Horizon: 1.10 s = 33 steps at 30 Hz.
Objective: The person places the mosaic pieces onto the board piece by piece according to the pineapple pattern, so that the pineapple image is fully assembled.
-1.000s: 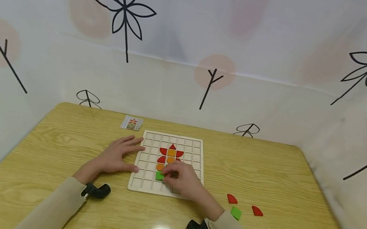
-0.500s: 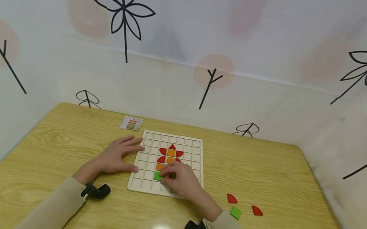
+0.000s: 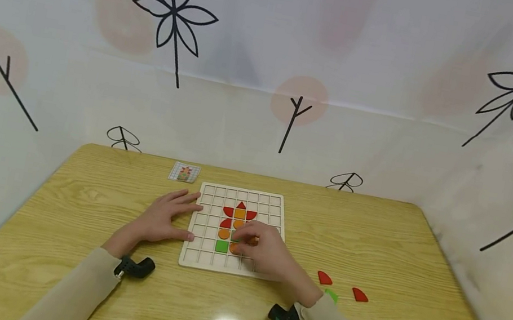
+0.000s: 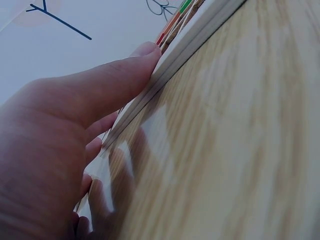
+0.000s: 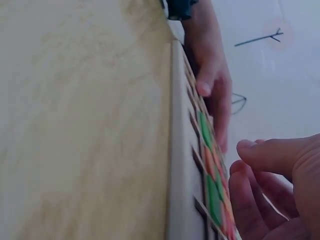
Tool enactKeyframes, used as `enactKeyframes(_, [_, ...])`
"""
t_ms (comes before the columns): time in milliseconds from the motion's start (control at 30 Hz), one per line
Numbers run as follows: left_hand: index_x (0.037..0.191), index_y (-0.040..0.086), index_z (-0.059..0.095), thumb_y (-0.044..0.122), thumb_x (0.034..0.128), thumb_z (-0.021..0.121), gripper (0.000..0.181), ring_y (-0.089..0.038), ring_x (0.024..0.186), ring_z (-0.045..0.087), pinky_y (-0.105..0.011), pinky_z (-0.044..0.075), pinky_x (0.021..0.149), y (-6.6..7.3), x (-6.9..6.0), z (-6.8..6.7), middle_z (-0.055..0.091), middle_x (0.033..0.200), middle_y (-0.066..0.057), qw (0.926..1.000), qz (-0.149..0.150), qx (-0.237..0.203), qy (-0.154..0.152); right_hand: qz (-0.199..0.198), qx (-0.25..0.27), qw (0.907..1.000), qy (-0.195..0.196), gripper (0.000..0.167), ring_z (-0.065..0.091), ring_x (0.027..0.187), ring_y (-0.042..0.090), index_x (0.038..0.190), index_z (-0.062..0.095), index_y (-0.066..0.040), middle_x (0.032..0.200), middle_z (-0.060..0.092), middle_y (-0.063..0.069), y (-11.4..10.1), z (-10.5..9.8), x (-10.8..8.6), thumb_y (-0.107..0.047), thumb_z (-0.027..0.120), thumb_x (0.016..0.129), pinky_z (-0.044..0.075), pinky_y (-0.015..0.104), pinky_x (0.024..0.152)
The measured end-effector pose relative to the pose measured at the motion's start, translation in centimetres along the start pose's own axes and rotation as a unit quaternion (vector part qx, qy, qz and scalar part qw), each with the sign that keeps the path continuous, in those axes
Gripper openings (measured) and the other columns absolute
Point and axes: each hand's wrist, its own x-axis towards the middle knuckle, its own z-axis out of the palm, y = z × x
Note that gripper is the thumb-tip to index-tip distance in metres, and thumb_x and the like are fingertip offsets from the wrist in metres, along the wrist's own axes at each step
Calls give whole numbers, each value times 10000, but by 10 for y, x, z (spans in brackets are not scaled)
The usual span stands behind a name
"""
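Note:
A pale wooden grid board (image 3: 194, 255) lies on the table with red, orange and green pieces in its cells. My left hand (image 3: 162, 219) rests at its left edge, fingers spread and thumb on the rim. A green square (image 3: 221, 246) sits flat in a cell of the lower part, below an orange circle (image 3: 224, 234). My right hand (image 3: 266, 250) hovers over the board just right of that square and hides some pieces. In the right wrist view its thumb and fingers (image 5: 260, 155) are loosely bent, and no piece shows between them.
Right of the board lie two red quarter-circles, one nearer (image 3: 324, 278) and one farther right (image 3: 360, 295). A loose green square (image 3: 331, 295) is partly behind the right sleeve. A small pattern card (image 3: 184, 172) lies beyond the board's upper left corner.
My right hand has let go of the green square, now flat in its cell, and has shifted right, uncovering an orange circle beside it. My left hand has stayed put.

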Motion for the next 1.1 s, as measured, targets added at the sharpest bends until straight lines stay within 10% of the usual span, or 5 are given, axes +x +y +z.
enactKeyframes(633, [1455,191,550,539,811,763,762,-344,1488,189,-627,154,1143,2,-1,-1,334,1601,-18,10000,-24,23,-25,425,-261,9933,-1043,98,611,829,145,998,747,-92,989,702,54,40,-132,-92,-70,731,904,537,272,700])
enactKeyframes(1100, [1463,203,539,559,817,749,767,-338,1492,180,-630,153,1141,-1,0,1,316,1609,-5,10000,-10,35,-48,-1,-59,9820,-1888,202,520,724,179,989,747,-103,884,600,63,56,-145,-119,-185,813,816,472,244,625])
